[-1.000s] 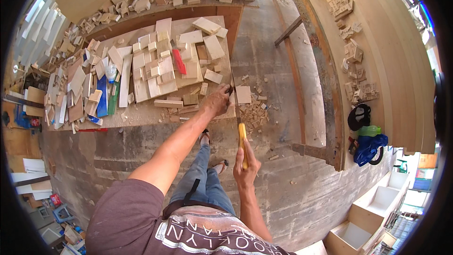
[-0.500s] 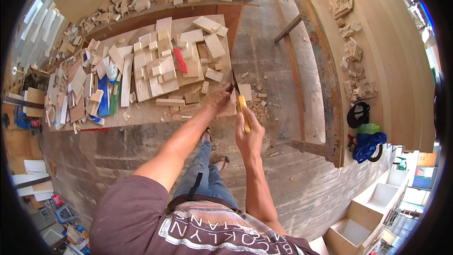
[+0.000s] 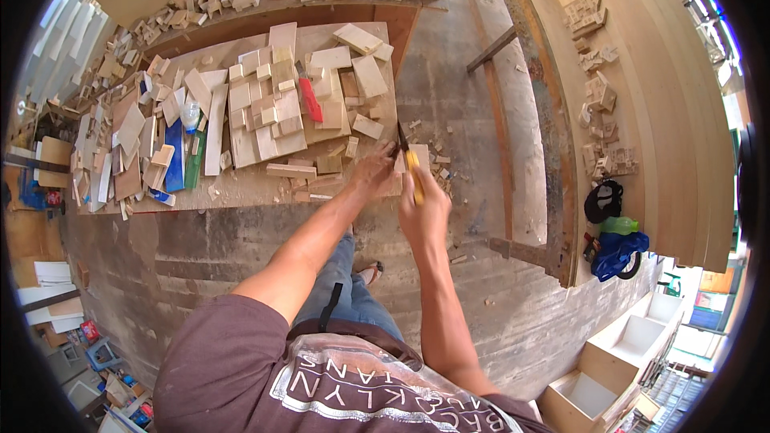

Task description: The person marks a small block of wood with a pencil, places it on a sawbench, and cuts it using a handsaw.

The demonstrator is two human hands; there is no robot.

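Note:
My right hand (image 3: 426, 207) is wrapped round the yellow handle of a handsaw (image 3: 415, 168). Its narrow dark blade points away from me, along the right edge of the wooden worktable (image 3: 273, 195). Close on the left of the blade, my left hand (image 3: 375, 171) is closed at the table's right edge, its fingertips by a small dark piece whose kind I cannot make out. Left of the hands lie several pale wood blocks, one of them a short block (image 3: 367, 127). A second saw with a red handle (image 3: 310, 100) rests on a stack of boards.
Offcuts and a blue strip (image 3: 174, 156) crowd the table's left half. Small wooden pieces line a shelf (image 3: 265, 10) behind. Scraps lie on the floor right of the table. Further right stand a wooden frame (image 3: 553, 112) and a long bench (image 3: 674, 152); open wooden boxes (image 3: 589, 389) stand lower right.
My right hand and the saw have moved a little forward, away from me. My left hand stays at the table edge. The whole view has shifted slightly.

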